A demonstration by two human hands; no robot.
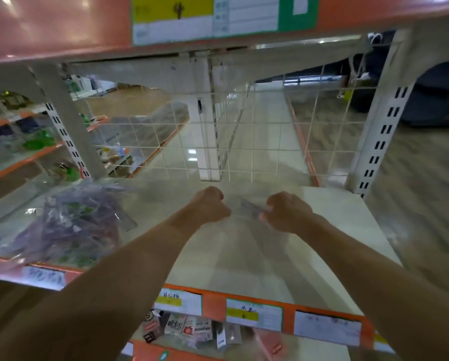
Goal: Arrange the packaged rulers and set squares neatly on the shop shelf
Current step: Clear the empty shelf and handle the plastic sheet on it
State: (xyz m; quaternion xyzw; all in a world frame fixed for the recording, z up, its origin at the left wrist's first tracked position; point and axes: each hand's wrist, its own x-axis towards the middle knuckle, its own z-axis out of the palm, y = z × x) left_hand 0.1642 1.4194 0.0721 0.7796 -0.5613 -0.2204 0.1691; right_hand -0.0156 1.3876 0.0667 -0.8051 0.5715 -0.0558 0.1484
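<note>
Both my arms reach over the white shop shelf. My left hand and my right hand are closed on the two ends of a clear packaged ruler, held just above the middle of the shelf. The image is blurred, so the pack shows only as a greyish transparent strip between the hands. To the left on the same shelf lies a loose pile of packaged rulers and set squares in clear purple and green wrappers.
A wire mesh back panel closes the rear of the shelf. White slotted uprights stand at both sides. The orange front edge with price labels runs below my arms. Small packaged goods lie on the lower shelf.
</note>
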